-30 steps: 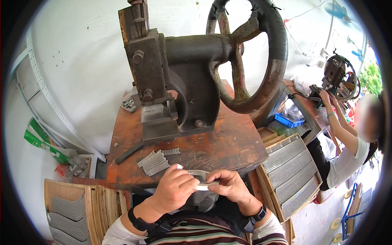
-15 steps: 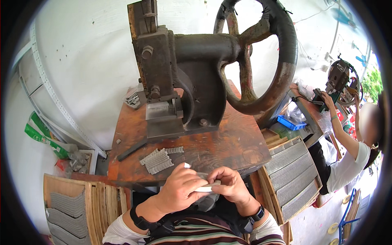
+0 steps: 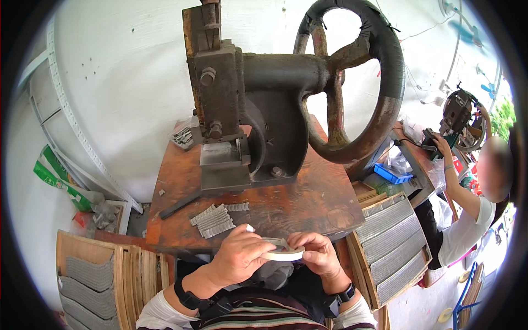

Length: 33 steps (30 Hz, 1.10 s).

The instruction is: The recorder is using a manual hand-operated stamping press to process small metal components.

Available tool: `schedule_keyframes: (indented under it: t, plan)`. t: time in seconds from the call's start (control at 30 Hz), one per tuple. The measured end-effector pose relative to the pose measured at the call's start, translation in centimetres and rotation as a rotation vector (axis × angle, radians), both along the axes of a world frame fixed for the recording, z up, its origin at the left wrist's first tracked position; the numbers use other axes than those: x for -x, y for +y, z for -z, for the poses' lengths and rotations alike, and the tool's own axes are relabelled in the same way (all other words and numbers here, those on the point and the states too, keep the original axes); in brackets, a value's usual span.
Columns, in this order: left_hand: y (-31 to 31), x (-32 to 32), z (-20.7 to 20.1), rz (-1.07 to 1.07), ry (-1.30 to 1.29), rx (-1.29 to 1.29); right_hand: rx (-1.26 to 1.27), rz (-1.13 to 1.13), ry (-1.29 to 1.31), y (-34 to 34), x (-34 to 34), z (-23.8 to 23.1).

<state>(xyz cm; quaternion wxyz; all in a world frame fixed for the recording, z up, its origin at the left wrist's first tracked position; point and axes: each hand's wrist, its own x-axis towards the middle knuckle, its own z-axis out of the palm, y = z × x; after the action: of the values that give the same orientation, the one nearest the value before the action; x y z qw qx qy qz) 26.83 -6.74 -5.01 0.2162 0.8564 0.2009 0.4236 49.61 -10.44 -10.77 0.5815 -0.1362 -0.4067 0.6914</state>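
Note:
A narrow roll of white tape (image 3: 287,256) lies tilted between my two hands, just in front of the table's near edge. My left hand (image 3: 237,254) grips its left side, fingers closed over the rim. A white wrap (image 3: 250,227) covers one fingertip of that hand. My right hand (image 3: 319,254) pinches the roll's right side with thumb and fingers. Several small grey ridged strips (image 3: 214,221) lie in a loose pile on the wooden table (image 3: 297,212), beyond my left hand.
A dark hand press (image 3: 275,121) with a large wheel (image 3: 393,82) stands on the table; its bar (image 3: 180,204) points toward the left edge. Wooden trays of grey strips stand left (image 3: 88,286) and right (image 3: 399,242). At far right, a person (image 3: 467,220) works at another press (image 3: 457,113).
The tape roll has turned so more of its ring shows. My right hand has shifted slightly right and its fingers have moved along the rim. The view has moved a little.

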Motion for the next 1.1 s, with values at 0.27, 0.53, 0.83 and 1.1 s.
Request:
schedule_keyframes:
  t: [0.27, 0.53, 0.83, 1.1]
  plan:
    - [-0.9, -0.2, -1.2, -0.047, 0.183, -0.055, -0.564, 0.549, -1.005, -0.9, 1.2, -3.7]
    - [-0.1, 1.7, -0.7, 0.044, 0.022, 0.209, -0.436, 0.549, -0.822, -0.7, 0.2, -1.4]
    - [-0.2, 2.7, -0.7, 0.116, -0.036, 0.453, -0.232, 0.471, -0.633, -0.9, -0.1, -0.4]
    - [-0.2, 2.4, -0.2, 0.196, -0.039, 0.468, -0.120, 0.426, -0.488, -0.8, -0.2, 1.0]
